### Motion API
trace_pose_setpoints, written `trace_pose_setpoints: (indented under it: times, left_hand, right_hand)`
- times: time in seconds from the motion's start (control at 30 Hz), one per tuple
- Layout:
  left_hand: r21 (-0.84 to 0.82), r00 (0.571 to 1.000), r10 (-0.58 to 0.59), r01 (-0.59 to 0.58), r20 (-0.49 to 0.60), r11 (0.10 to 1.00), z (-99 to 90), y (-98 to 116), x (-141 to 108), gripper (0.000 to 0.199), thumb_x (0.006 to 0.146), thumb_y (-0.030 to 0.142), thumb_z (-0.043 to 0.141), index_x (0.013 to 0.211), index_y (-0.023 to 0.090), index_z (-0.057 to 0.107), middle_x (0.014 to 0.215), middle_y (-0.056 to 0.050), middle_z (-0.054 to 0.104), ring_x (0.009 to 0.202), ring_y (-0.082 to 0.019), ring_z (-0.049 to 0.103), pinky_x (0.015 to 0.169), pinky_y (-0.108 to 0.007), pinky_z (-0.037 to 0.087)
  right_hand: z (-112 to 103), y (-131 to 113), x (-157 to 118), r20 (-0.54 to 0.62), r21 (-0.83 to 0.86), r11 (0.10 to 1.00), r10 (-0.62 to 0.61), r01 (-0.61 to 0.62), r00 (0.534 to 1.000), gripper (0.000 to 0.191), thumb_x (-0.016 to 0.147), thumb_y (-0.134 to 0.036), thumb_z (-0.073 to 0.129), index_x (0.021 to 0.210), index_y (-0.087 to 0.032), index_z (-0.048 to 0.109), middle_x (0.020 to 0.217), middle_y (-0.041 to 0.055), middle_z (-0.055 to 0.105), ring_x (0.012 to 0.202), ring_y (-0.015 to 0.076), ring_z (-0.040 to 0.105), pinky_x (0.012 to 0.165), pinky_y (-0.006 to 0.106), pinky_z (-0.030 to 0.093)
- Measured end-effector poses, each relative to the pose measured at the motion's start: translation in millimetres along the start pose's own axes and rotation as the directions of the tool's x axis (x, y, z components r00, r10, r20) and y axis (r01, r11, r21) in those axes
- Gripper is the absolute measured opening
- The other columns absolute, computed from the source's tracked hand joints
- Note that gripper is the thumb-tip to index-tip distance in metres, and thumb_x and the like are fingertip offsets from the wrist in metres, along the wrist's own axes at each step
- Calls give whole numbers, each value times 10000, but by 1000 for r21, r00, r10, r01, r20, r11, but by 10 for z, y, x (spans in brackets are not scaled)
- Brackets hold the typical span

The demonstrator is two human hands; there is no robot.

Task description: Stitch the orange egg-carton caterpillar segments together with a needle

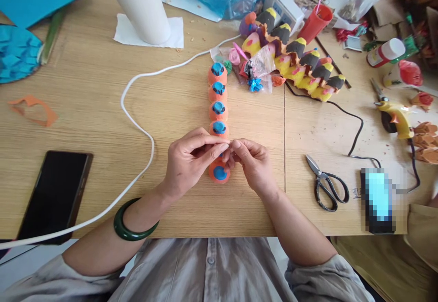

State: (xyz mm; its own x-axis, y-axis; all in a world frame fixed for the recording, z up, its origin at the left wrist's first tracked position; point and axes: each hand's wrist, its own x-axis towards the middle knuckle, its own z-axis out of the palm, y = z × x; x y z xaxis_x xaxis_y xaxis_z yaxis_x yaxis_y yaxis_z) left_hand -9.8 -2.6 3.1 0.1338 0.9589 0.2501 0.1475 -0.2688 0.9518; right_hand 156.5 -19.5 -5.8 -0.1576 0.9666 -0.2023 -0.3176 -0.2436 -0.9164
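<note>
A row of orange painted cups (218, 94), like a strip of egg carton, runs away from me on the table. Each visible cup has a blue top, most with dark marks; the nearest blue top (219, 172) looks plain. My left hand (191, 156) and my right hand (253, 160) meet above the near part of this strip, hiding some of it. Thumb and forefinger are pinched on both hands, tips almost touching. Whatever lies between the fingertips is too small to make out. A dark green bangle (125, 222) circles my left wrist.
Scissors (323, 181) and a lit phone (379, 199) lie right; a dark phone (54, 195) lies left. A white cable (137, 126) crosses the table. Painted yellow-and-black carton strips (301, 62), a red cup (315, 23) and a yellow glue gun (397, 117) stand beyond. Another person's clothing (420, 233) shows at right.
</note>
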Motion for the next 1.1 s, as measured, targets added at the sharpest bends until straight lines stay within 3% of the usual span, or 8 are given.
trace_pose_setpoints:
  times: [0.17, 0.43, 0.57, 0.8, 0.93, 1.1]
  left_hand:
    - [2, 999, 4, -4, -42, 1000, 7, 16, 17, 36, 908, 256, 806, 894, 254, 839, 712, 18, 652, 637, -100, 564, 576, -236, 445]
    - [-173, 984, -158, 171, 86, 970, -18, 15, -3, 179, 945, 295, 776, 1107, 301, 850, 827, 2, 718, 690, -97, 615, 617, -225, 485]
    - [-182, 981, -170, 185, 93, 966, -4, 13, -1, 121, 923, 246, 786, 1015, 268, 861, 856, -5, 758, 769, -122, 665, 708, -241, 527]
    - [-145, 981, -193, 192, 14, 971, -1, 0, -5, 71, 881, 299, 828, 846, 237, 829, 757, 9, 730, 704, -126, 646, 671, -247, 534]
    - [-170, 985, -167, 172, 43, 970, -6, -11, -6, 58, 895, 288, 821, 933, 271, 863, 788, 1, 741, 744, -133, 663, 731, -260, 561]
    - [-199, 979, -180, 196, 95, 960, -6, -6, -7, 238, 876, 275, 847, 1111, 312, 853, 789, 20, 717, 713, -103, 637, 663, -217, 538]
  right_hand:
    - [6, -5, 7, -21, 46, 999, 20, -20, 1000, 273, 897, -458, 794, 806, -208, 733, 708, -32, 722, 534, 82, 623, 561, 239, 557]
    - [-8, 27, 16, -35, 105, 994, 31, -27, 999, 265, 875, -460, 818, 830, -209, 748, 694, -37, 725, 529, 76, 615, 533, 221, 547]
    - [-2, 21, 10, -12, 98, 995, 33, -32, 999, 259, 894, -444, 802, 814, -203, 750, 688, -35, 719, 534, 75, 615, 542, 220, 540]
    - [26, -20, 5, 11, 66, 997, 50, -50, 999, 333, 913, -482, 769, 752, -193, 725, 708, -22, 723, 533, 80, 624, 557, 234, 554]
    - [2, 17, 19, 37, 131, 990, 40, -45, 998, 252, 911, -430, 791, 808, -202, 754, 713, -33, 736, 537, 72, 648, 551, 210, 541]
    - [-21, 42, 29, 11, 163, 985, 54, -55, 998, 244, 877, -441, 823, 836, -210, 756, 682, -48, 719, 531, 73, 622, 539, 211, 546]
